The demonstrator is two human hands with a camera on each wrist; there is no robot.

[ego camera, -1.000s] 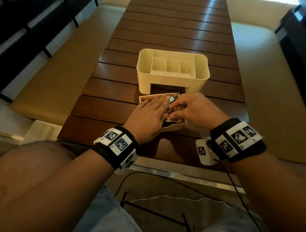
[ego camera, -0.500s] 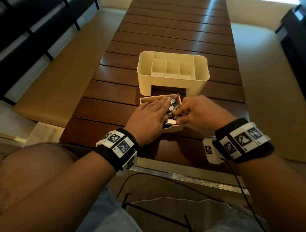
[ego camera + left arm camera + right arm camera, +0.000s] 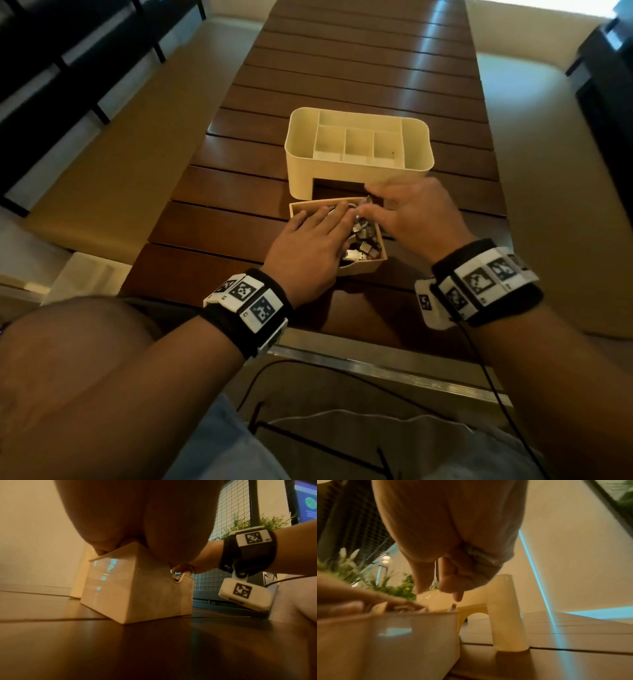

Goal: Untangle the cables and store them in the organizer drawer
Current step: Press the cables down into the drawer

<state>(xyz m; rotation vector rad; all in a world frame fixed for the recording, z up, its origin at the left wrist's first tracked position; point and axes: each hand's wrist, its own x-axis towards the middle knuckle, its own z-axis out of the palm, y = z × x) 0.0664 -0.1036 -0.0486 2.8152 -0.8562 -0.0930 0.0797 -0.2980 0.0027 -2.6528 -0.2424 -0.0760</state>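
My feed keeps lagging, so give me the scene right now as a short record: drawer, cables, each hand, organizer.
drawer: pulled out, on the slatted table, in front of the organizer
cables: bundled in the drawer, plugs showing
left hand: flat over the cables, fingers straight
right hand: blurred; fingers curled at the drawer's far end, contents unclear
organizer: compartments look empty, drawer slot open

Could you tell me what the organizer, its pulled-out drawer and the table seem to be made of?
Organizer: probably cream plastic; smooth moulded walls, rounded corners.
Drawer: likely the same plastic, glossy; it mirrors lights.
Table: dark brown slats, seemingly varnished wood or laminate, with sheen.
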